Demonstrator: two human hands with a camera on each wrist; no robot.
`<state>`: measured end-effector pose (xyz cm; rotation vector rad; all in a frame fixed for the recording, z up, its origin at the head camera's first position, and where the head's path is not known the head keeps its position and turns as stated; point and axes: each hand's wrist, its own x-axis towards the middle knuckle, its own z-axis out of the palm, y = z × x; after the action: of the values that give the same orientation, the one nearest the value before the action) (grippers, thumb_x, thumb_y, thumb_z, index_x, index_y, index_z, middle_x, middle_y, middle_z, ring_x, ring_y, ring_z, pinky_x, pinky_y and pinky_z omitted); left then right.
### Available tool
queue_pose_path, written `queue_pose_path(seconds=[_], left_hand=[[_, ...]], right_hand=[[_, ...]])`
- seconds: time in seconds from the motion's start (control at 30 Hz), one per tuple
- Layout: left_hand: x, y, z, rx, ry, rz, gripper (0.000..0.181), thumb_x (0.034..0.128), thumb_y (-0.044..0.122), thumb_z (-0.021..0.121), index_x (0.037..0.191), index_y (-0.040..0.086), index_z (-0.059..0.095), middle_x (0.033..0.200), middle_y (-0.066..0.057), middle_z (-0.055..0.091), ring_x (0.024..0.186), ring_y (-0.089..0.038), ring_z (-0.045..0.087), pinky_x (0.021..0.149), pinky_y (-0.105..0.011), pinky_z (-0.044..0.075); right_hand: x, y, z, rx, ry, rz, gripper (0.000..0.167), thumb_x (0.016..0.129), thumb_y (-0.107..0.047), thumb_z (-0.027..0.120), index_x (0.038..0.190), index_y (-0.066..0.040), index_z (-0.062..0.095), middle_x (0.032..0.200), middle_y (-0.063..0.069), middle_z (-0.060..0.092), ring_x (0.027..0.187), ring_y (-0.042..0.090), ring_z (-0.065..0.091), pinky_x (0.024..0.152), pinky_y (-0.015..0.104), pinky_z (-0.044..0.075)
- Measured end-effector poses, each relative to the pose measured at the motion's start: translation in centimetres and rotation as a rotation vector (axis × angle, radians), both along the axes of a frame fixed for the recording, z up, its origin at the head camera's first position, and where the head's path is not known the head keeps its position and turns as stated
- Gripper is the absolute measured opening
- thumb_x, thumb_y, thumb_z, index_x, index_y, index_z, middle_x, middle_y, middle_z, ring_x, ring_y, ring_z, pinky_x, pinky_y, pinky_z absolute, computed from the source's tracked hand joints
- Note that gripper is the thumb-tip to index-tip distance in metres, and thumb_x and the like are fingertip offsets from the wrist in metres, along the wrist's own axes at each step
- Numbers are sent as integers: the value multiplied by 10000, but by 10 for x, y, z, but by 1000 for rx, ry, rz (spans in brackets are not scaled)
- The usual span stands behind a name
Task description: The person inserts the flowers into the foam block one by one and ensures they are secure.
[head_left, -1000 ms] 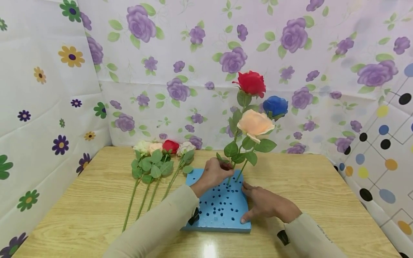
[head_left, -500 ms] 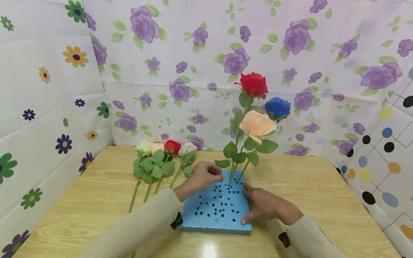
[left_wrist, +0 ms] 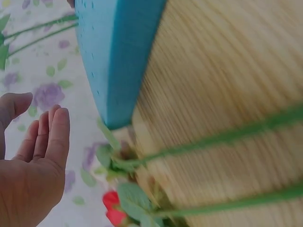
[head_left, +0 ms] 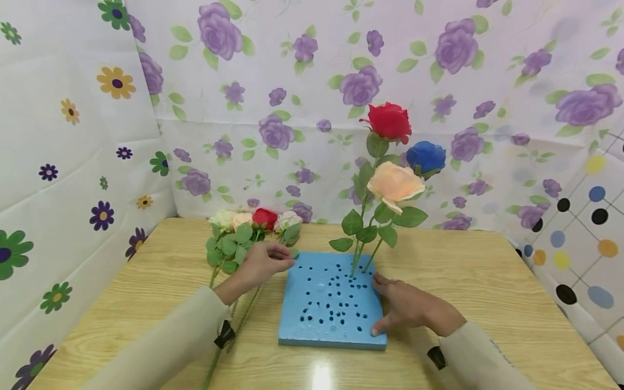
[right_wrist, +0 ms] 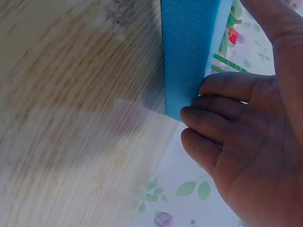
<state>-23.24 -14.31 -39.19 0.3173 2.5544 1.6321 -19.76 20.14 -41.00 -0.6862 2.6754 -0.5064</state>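
Note:
My left hand (head_left: 260, 265) hovers over the stems of several roses lying left of a blue foam block (head_left: 296, 295). Its fingers are extended and nothing is in them, as the left wrist view also shows. My right hand (head_left: 414, 306) rests against the block's right side, its fingers nearly straight and touching that edge, the thumb at the near corner. Standing in the block's far right part are a red rose (head_left: 388, 122), a blue rose (head_left: 426, 157) and a peach rose (head_left: 396, 187). Many small holes dot the block's top.
The lying roses have a cream head (head_left: 222, 220), a peach head (head_left: 241, 220), a red head (head_left: 265, 218) and a pale head (head_left: 287, 220), all toward the back. Patterned cloth (head_left: 312, 108) hangs behind and beside the wooden table (head_left: 439, 249).
My left hand has let go of a stem among the standing roses and moved left, off the block to above the lying roses. My right hand has stayed at the block's right edge.

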Motion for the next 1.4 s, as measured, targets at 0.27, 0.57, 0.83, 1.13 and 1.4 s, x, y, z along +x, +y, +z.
queue_pose_path(seconds=[0.27,0.57,0.83,1.13,1.4], left_hand=[[6,-35,-4,-9,-69,25,333,928,138,721,1181,-71,664,1036,-132,688,906,-226,673,830,-474,583],[19,-75,-6,-16,-178,46,403,953,137,693,1254,-115,602,1087,-169,677,1014,-349,670,864,-436,588],[23,-106,-13,-5,-208,60,461,953,134,693,1281,-160,555,1109,-187,688,1015,-330,684,866,-418,590],[26,-121,-17,-17,-190,66,465,941,126,703,1258,-181,560,1140,-219,668,999,-311,690,868,-417,590],[31,-132,-19,-53,-205,93,414,942,111,699,1223,-172,588,1116,-206,680,953,-262,699,828,-388,600]], right_hand=[[2,1,-1,-14,-11,-13,1153,681,-583,853,1478,97,374,1595,258,225,1410,496,292,1122,584,337],[3,2,-3,-8,-2,-9,1154,682,-595,846,1479,95,377,1595,259,224,1409,497,295,1121,585,338],[3,2,-2,-6,-5,-3,1137,693,-591,843,1476,93,385,1598,251,226,1409,493,298,1117,585,344],[2,1,0,0,-5,2,1132,697,-591,842,1476,92,385,1596,255,227,1406,490,306,1118,580,347],[1,2,1,4,11,12,1132,699,-594,838,1472,98,388,1587,264,247,1397,483,328,1110,571,364]])
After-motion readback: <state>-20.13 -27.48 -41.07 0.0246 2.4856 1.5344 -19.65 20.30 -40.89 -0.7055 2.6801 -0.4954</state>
